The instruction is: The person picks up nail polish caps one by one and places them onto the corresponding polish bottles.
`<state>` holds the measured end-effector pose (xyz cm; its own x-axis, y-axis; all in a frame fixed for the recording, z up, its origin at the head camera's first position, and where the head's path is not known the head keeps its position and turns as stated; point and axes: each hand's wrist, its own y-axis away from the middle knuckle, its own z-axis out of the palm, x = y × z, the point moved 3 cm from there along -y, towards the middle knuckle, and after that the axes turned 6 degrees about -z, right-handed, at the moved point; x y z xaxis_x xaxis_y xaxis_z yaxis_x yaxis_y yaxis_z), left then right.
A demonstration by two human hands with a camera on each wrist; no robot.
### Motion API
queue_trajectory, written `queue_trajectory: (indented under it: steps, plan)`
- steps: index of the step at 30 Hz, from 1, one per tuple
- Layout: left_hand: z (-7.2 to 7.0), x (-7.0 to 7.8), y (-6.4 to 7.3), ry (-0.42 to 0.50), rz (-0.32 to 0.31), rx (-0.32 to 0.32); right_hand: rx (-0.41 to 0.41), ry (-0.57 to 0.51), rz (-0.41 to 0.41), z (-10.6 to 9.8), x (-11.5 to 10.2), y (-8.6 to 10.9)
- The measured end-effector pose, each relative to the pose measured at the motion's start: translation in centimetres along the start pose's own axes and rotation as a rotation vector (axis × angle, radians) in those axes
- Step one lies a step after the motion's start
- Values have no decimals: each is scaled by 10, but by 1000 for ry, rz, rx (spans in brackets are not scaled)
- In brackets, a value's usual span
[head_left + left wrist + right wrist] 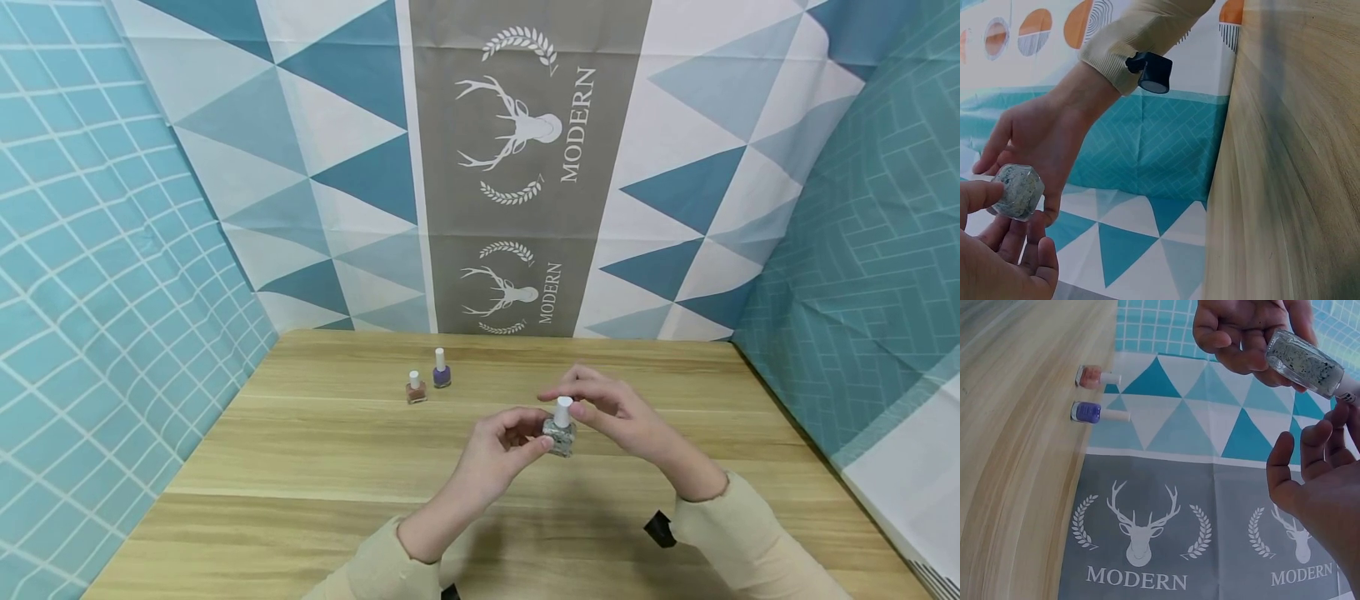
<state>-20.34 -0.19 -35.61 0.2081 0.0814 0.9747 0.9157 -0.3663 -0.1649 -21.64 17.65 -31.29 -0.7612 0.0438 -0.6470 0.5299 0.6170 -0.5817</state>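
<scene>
A clear glass nail polish bottle (559,439) with speckled grey-white polish is held upright above the table. My left hand (497,448) grips its glass body between thumb and fingers. On the white cap (563,411), the thumb and index finger of my right hand (617,413) pinch from the other side. The right wrist view shows black flecks in the polish (1305,362) and the right fingertips at the cap. From the left wrist, the bottle's flat base (1019,192) faces the camera and the cap is hidden.
Toward the back left of the wooden table (315,450) stand two more nail polish bottles, one brownish pink (416,391) and one purple (442,375), both with white caps. Patterned cloth walls (360,192) enclose the table at the back and sides.
</scene>
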Motion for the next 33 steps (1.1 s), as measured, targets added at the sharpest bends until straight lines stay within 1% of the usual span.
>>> queue_trajectory:
  steps: [6, 14, 21, 23, 26, 28, 30, 33]
  plan:
    - [0, 0, 0, 0, 7, -1, 16, 13, 15, 0, 1, 0]
    - [0, 0, 0, 3, -1, 6, 71, 33, 8, -1, 4, -1]
    - [1, 1, 0, 8, -18, 22, 127, 60, 85, 0, 5, 0]
    - [1, 0, 0, 7, -20, 24, 141, 58, 79, 0, 6, 0]
    - [1, 1, 0, 2, -27, 27, 168, 52, 94, 1, 8, 0]
    - [2, 5, 1, -9, -26, 29, 186, 48, 108, 1, 8, 0]
    - [2, 12, 4, -14, -25, 28, 202, 41, 127, 2, 8, 0]
    - [1, 25, 8, -18, -15, 25, 218, 31, 133, 2, 7, 0]
